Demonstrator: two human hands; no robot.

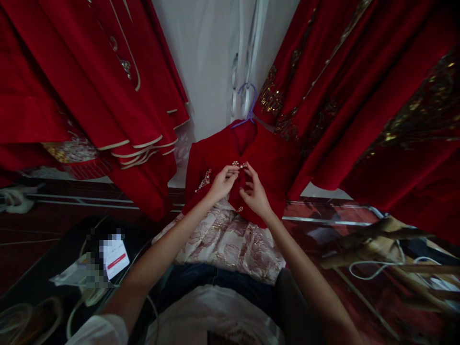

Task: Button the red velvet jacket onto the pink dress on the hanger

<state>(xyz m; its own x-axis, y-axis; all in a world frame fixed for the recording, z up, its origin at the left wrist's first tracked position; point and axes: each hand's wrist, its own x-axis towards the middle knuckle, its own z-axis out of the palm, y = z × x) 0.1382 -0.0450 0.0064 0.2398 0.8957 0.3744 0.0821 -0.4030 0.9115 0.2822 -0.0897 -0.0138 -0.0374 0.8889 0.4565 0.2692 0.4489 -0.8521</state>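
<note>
A short red jacket [273, 158] hangs in front of me on a purple hanger [253, 106]. Jewelled buttons run down its front; a lower button [239, 209] shows below my hands. My left hand [223, 184] is closed at the upper part of the opening, fingertips pinched at a jewelled button [235, 163]. Opposite it, my right hand [256, 192] is curled, its fingertips on the button at the other edge of the opening. Fingers partly hide what is pinched. A beaded ornament [204, 180] sits on the jacket's left side. A pale brocade skirt [230, 239] spreads below, across my lap.
Red embroidered garments hang at the left [118, 86] and right [345, 96], close to the jacket. A white wall [201, 57] stands behind. At lower left, a dark surface [46, 268] carries a white tag [117, 258]. Wooden pieces [388, 235] with a pale cord lie at right.
</note>
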